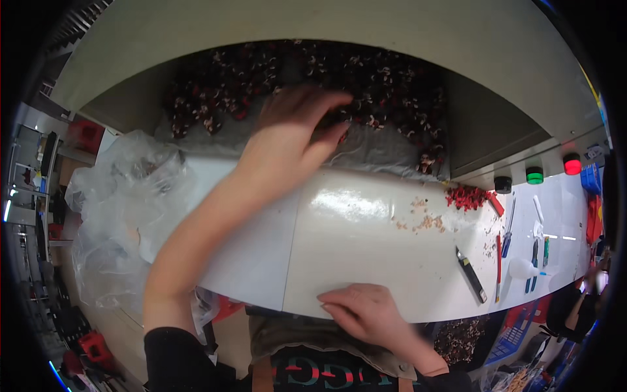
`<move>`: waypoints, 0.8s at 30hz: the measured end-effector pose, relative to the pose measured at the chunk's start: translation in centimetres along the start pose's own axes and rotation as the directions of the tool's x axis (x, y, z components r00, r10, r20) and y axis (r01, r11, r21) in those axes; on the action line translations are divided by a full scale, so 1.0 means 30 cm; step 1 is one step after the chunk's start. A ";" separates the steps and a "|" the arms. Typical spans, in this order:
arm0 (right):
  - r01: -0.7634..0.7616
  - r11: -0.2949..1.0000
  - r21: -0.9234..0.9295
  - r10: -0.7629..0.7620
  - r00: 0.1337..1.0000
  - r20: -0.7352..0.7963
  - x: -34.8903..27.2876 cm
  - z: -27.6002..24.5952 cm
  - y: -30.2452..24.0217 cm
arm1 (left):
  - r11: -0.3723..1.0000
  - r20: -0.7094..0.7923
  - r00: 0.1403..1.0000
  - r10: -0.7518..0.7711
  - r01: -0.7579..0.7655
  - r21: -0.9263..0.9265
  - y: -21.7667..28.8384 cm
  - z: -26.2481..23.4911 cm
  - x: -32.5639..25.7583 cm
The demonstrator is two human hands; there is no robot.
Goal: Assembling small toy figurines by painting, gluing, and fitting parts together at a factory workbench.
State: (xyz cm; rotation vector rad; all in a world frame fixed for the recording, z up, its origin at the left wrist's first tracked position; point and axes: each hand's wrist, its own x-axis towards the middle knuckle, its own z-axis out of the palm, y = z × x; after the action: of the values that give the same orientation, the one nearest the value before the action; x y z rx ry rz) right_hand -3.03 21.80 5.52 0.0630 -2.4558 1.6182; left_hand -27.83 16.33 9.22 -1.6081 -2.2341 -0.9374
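My left hand reaches into the wide opening of a beige machine housing. Its thumb and forefinger are apart, and the other fingers are blurred. Around it lies a heap of small dark pieces with red and pale bits, on a grey cloth-like sheet. I see nothing held between that thumb and forefinger. My right hand rests on the white table near its front edge, loosely bent, thumb and forefinger slightly apart, nothing visible in it.
Clear plastic bags bulge at the left. Rightward lie red scraps, pale crumbs, a utility knife, a screwdriver and a white bottle. Black, green and red buttons sit on the housing. Another person is at far right.
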 end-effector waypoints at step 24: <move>-0.010 0.993 0.114 0.012 1.000 -0.021 -0.033 -0.020 0.000 | 0.718 0.100 0.858 -0.503 0.480 -0.505 -0.067 0.000 0.183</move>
State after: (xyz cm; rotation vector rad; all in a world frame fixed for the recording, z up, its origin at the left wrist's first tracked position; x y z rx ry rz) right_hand -1.98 22.30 5.55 0.0489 -2.3502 1.7532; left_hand -31.70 20.13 11.40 -1.1147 -2.5802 -1.8305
